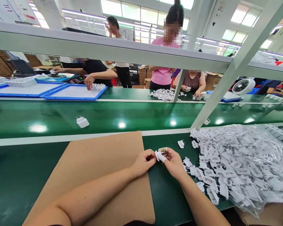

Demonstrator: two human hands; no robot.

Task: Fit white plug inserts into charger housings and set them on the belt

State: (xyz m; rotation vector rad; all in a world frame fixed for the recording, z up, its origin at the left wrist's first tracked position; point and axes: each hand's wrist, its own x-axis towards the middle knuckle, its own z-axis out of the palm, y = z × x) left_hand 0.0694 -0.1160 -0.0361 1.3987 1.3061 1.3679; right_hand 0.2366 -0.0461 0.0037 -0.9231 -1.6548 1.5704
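Observation:
A small white plastic plug part is held between my two hands, just past the right edge of a brown cardboard sheet. My left hand is closed, its thumb and fingertips pinching at the part's left side. From the right, my right hand grips the same part between thumb and fingers; pale coverings wrap the thumb and a finger. The fingers hide some of the part. A loose white plug part lies beyond my right hand, and several more spread beside it.
A clear plastic bag heaped with white plug parts fills the right side. Across the green conveyor belt, with a white charger on it, people work near blue-rimmed trays. A slanted white post rises ahead on the right.

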